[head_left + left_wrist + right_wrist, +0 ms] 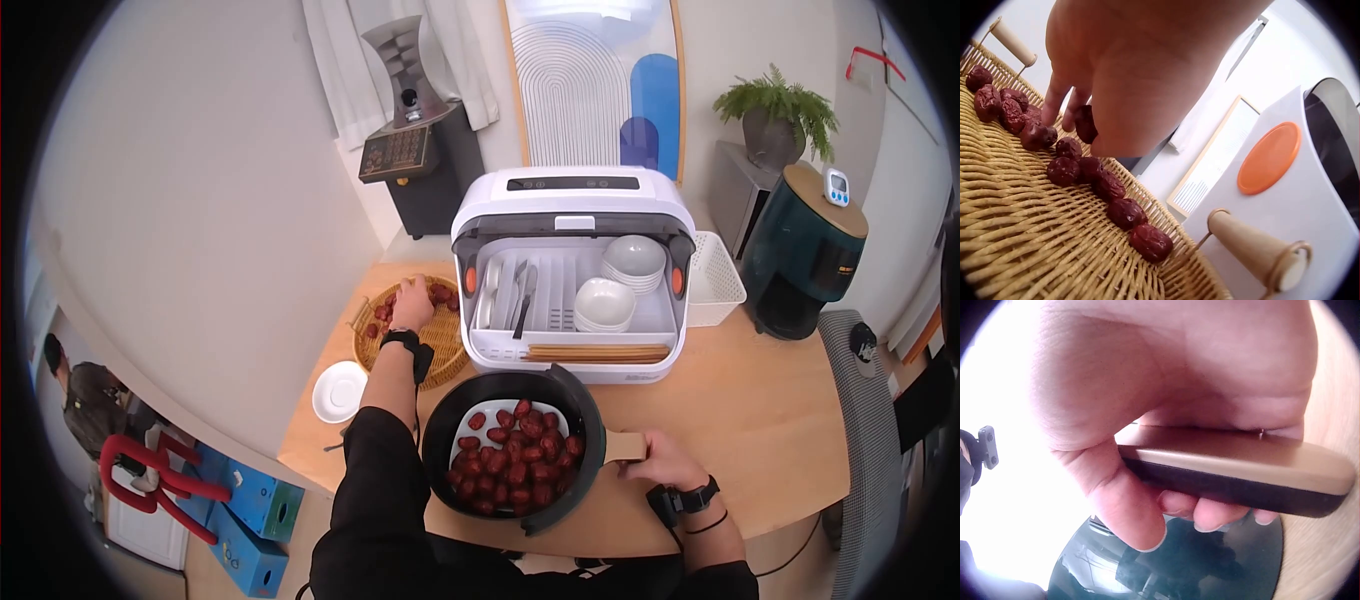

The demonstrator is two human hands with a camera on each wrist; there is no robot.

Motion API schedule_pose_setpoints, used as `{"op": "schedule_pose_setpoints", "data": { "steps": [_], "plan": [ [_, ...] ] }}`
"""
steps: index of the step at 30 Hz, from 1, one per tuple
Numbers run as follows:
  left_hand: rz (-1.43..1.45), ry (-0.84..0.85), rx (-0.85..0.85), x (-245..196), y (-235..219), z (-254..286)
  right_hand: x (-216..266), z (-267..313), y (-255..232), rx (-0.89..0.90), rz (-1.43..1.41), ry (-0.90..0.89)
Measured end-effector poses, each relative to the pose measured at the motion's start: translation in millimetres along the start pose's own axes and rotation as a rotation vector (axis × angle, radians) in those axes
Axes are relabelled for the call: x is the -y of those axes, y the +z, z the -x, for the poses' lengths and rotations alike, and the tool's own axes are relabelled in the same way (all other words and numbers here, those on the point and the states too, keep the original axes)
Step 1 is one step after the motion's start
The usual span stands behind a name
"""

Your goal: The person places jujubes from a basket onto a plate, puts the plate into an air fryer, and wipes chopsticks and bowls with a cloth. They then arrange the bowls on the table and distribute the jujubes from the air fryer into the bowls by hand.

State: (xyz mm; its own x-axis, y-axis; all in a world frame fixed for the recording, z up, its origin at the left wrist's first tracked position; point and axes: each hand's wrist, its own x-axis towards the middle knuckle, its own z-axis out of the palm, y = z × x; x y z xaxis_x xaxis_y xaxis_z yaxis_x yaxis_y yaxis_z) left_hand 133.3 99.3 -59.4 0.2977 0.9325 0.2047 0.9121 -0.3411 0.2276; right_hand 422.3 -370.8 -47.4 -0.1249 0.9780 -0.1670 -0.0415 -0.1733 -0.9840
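Left hand [412, 305]: I see it reaching over the wicker basket [1016, 219], thumb and fingers pinching 1 red date [1085, 124].
Loose dates [1063, 170]: lying in the basket, bunched along its edge near that hand.
Basket spot: on the wooden table [760, 420], just beside the white cabinet [575, 205].
Right hand [672, 462]: I have it clamped on the pan's handle [1235, 453], thumb and fingers curled round it.
Black pan [440, 420]: in front of the cabinet, its handle pointing right.
Dates in pan [520, 460]: a heap on a white dish [486, 410].
White saucer [340, 392]: on the table, near my left forearm.
Cabinet contents: 2 stacks of bowls [605, 303], with chopsticks [600, 353] along the front.
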Motion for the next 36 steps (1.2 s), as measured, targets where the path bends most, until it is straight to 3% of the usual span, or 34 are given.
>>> {"op": "schedule_pose_setpoints", "data": {
  "steps": [1,4,9,15,23,30,36],
  "plan": [
    [0.006,0.008,-0.003,-6,-1,-2,1,0,0,-0.009,0.004,-0.003],
    [-0.015,-0.241,0.147,-19,-4,-1,-4,-1,-2,0.018,-0.008,0.018],
    [-0.093,-0.232,0.136,-24,2,1,-2,-3,0,-0.026,0.021,-0.001],
    [-0.095,-0.09,0.185,-8,1,-16,0,-1,1,-0.033,0.015,0.032],
    [-0.173,-0.095,0.253,-11,2,-5,7,0,3,-0.039,-0.023,0.029],
    [-0.119,0.031,0.473,2,-20,27,2,-1,1,-0.028,-0.027,0.023],
    [-0.083,-0.034,0.485,19,-32,61,-9,-3,-2,-0.016,-0.045,-0.016]
  ]
}}
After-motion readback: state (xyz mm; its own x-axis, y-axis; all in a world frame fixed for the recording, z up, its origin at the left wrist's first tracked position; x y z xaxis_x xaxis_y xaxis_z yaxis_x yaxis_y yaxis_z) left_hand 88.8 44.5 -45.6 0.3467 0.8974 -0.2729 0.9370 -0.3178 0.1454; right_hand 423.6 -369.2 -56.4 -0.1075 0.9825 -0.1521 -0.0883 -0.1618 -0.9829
